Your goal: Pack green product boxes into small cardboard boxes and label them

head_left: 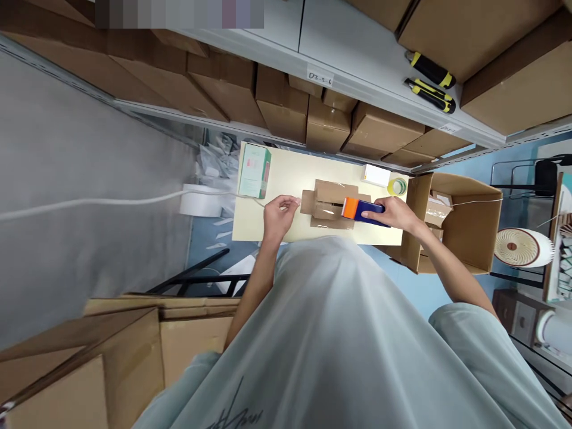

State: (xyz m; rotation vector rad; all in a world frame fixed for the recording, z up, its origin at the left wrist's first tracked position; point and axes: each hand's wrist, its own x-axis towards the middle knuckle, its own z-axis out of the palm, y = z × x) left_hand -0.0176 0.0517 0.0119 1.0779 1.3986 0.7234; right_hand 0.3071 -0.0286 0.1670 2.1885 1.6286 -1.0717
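Observation:
A small brown carton (328,192) lies on the pale yellow table (281,173) with its flaps spread outward. Over its right side is a slim dark blue and orange box (364,211), gripped at its right end between the thumb and fingers of my right hand (395,213). Part of the carton is hidden beneath that box. My left hand (280,215) is just left of the carton's left flap, its thumb and fingertips pinched together. Whatever may be between those fingertips is too small to make out.
A green and white box (254,171) stands at the table's back left. A white box (376,175) and a tape roll (397,186) lie back right. A big open carton (469,223) adjoins on the right. Above, a shelf (348,56) holds two utility knives (431,83).

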